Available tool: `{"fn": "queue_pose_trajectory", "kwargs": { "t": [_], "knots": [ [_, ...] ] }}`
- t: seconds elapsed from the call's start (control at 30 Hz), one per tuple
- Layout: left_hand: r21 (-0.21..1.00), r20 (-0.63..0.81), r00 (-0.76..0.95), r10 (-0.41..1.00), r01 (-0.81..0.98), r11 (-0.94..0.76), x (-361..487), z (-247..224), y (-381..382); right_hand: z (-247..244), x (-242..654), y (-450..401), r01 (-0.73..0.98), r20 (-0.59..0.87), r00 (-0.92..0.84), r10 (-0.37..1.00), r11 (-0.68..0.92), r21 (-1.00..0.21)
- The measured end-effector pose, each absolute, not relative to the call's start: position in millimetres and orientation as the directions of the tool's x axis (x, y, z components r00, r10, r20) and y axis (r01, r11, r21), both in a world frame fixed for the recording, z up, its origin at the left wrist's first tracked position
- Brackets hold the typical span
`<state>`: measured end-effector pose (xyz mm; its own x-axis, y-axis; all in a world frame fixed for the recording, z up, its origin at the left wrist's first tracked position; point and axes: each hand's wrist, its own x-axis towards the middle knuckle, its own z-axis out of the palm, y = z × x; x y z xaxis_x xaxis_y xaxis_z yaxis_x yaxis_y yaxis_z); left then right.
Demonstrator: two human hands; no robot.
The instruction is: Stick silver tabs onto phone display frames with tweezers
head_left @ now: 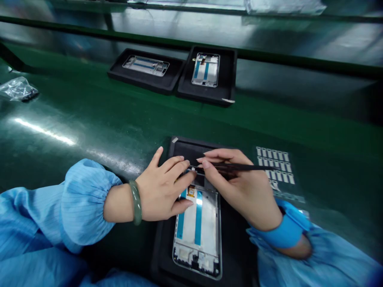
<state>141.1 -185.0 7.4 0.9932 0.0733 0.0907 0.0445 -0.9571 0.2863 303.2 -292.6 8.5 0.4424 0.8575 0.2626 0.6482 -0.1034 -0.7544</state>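
A phone frame (206, 223) with two blue strips lies in a black tray (236, 247) in front of me. My left hand (166, 187), a green bangle at its wrist, rests on the frame's upper left part, fingers spread. In my right hand (239, 187), dark tweezers (245, 167) are pinched between thumb and fingers, over the frame's top end. The tips of the tweezers are close to my left fingertips; whether they hold anything is too small to tell.
Right of the tray lies a clear sheet with rows of small white stickers (277, 164). Farther back, two black trays (143, 83) (206, 95) hold phone frames. A clear plastic bag (19, 88) lies at the far left, and a shelf edge (269, 57) crosses behind.
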Motion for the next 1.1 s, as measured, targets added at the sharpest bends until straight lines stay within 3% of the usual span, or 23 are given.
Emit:
{"fn": "queue_pose_trajectory", "kwargs": {
  "t": [0.63, 0.77, 0.9, 1.1],
  "knots": [
    [0.294, 0.087, 0.993, 0.074, 0.046, -0.955, 141.6, 9.0, -184.8, 14.5, 303.9, -290.1, 0.721, 0.268, 0.334, 0.904, -0.062, -0.69],
    [0.306, 0.088, 0.993, 0.075, 0.045, -0.951, 141.1, 8.7, -184.5, 9.3, 302.7, -294.4, 0.687, 0.287, 0.427, 0.857, -0.102, -0.719],
    [0.304, 0.091, 0.993, 0.079, 0.048, -0.951, 140.7, 7.8, -184.9, 6.8, 304.9, -295.9, 0.577, 0.218, 0.538, 0.814, -0.168, -0.799],
    [0.302, 0.09, 0.993, 0.079, 0.048, -0.952, 140.8, 7.4, -185.7, 7.4, 304.2, -292.7, 0.583, 0.22, 0.519, 0.826, -0.154, -0.797]
  ]
}}
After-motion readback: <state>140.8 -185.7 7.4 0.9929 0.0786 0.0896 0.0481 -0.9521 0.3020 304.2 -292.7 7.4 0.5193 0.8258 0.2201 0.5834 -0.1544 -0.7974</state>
